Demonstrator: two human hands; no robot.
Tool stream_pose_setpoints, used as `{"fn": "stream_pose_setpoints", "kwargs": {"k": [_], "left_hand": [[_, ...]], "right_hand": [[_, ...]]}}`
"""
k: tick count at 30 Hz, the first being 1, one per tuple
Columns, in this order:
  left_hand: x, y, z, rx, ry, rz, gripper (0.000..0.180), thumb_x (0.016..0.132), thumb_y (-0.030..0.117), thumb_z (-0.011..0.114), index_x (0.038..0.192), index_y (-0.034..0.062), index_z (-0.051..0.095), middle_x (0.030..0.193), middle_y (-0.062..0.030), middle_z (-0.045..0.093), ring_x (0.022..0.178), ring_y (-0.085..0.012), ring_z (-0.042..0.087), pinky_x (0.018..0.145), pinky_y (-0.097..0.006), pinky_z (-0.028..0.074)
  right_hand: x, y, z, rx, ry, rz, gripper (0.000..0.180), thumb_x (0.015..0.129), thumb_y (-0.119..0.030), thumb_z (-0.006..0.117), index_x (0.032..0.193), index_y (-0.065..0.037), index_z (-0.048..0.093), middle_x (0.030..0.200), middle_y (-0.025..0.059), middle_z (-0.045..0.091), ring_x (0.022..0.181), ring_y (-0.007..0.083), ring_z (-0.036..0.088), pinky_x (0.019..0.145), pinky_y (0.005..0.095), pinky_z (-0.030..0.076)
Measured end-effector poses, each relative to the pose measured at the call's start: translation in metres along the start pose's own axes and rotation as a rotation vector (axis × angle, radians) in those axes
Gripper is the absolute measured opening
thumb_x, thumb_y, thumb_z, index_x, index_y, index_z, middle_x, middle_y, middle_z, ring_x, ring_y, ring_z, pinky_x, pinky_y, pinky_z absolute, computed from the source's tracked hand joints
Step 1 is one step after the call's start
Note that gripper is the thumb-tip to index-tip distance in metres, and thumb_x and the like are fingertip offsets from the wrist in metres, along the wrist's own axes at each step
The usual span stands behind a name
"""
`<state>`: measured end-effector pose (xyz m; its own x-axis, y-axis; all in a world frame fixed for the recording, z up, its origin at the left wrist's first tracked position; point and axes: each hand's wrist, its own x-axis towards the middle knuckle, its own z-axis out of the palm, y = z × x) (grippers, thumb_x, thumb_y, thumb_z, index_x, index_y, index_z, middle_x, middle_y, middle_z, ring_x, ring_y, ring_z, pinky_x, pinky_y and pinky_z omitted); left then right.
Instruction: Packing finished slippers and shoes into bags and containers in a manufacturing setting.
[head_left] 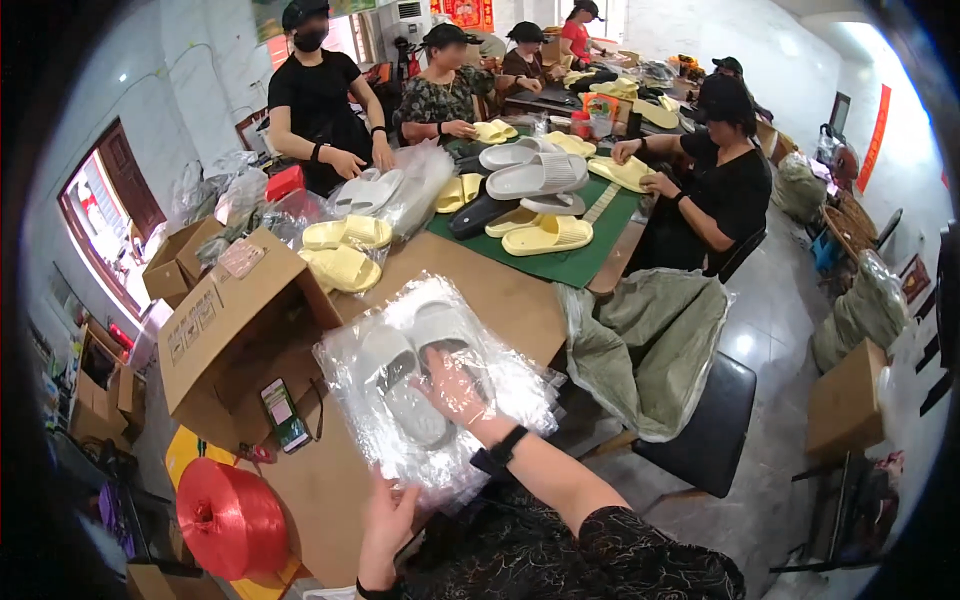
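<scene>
Grey slippers [415,412] in slippery plastic [525,398], seemingly light and soft, are best gripped mid-length; right hand [457,388] is laid open, left hand [388,520] half-open.

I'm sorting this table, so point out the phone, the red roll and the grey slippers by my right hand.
Phone [286,415]: head view, middle of its screen.
Red roll [238,520]: head view, its side.
Grey slippers [418,412]: head view, left slipper, toward its near end.

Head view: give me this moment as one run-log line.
Left hand: at near edge of clear plastic | Right hand: over grey slippers, inside or outside plastic unclear | Left: phone, carton, red roll
</scene>
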<state>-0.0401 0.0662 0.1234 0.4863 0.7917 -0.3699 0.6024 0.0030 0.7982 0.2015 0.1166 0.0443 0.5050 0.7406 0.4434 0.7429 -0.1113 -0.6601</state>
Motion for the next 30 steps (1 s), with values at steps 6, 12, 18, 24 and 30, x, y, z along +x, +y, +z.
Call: {"fn": "stream_pose_setpoints", "kwargs": {"k": [6, 12, 18, 24, 30], "left_hand": [[0.019, 0.041, 0.005, 0.464, 0.301, 0.673, 0.058, 0.082, 0.02, 0.072, 0.133, 0.0018, 0.053, 0.149, -0.0192, 0.041, 0.132, -0.0444, 0.041, 0.109, -0.048, 0.035], [0.047, 0.028, 0.011, 0.649, 0.064, 0.422, 0.056, 0.081, 0.03, 0.073, 0.129, 0.007, 0.056, 0.143, -0.0225, 0.045, 0.132, -0.0398, 0.043, 0.103, -0.049, 0.043], [0.085, 0.055, 0.015, 0.655, -0.16, 0.451, 0.061, 0.083, 0.051, 0.066, 0.125, 0.0073, 0.056, 0.129, -0.0173, 0.053, 0.121, -0.0369, 0.052, 0.096, -0.046, 0.048], [0.07, 0.06, 0.016, 0.72, -0.287, 0.119, 0.057, 0.082, 0.051, 0.066, 0.121, 0.0096, 0.061, 0.121, -0.0126, 0.06, 0.117, -0.0345, 0.056, 0.089, -0.045, 0.052], [0.092, 0.208, 0.023, 0.893, -0.362, 0.269, 0.051, 0.085, 0.044, 0.067, 0.121, 0.0082, 0.061, 0.122, -0.0222, 0.06, 0.115, -0.0365, 0.057, 0.095, -0.046, 0.048]], "right_hand": [[-0.05, 0.006, -0.03, 0.123, -0.228, -0.112, 0.054, 0.091, -0.021, 0.06, 0.139, -0.002, 0.044, 0.138, 0.0212, 0.046, 0.128, 0.0384, 0.044, 0.104, 0.0455, 0.041], [-0.057, -0.015, -0.087, 0.433, -0.642, -0.259, 0.039, 0.091, -0.013, 0.059, 0.127, 0.001, 0.055, 0.133, 0.0221, 0.053, 0.125, 0.0412, 0.049, 0.105, 0.0445, 0.041], [-0.048, 0.057, -0.204, 0.701, -1.178, 0.398, 0.025, 0.095, -0.021, 0.065, 0.113, -0.005, 0.071, 0.1, 0.0061, 0.073, 0.088, 0.0114, 0.066, 0.069, 0.0258, 0.051], [0.005, 0.019, -0.281, 0.774, -0.668, 0.794, 0.025, 0.097, -0.021, 0.062, 0.112, -0.001, 0.067, 0.082, 0.0, 0.065, 0.064, 0.0071, 0.054, 0.059, 0.0227, 0.043], [-0.006, 0.068, -0.345, 0.685, -0.408, 0.973, 0.025, 0.095, -0.016, 0.062, 0.111, 0.003, 0.066, 0.097, 0.0053, 0.069, 0.081, 0.0121, 0.063, 0.074, 0.0292, 0.051]]}}
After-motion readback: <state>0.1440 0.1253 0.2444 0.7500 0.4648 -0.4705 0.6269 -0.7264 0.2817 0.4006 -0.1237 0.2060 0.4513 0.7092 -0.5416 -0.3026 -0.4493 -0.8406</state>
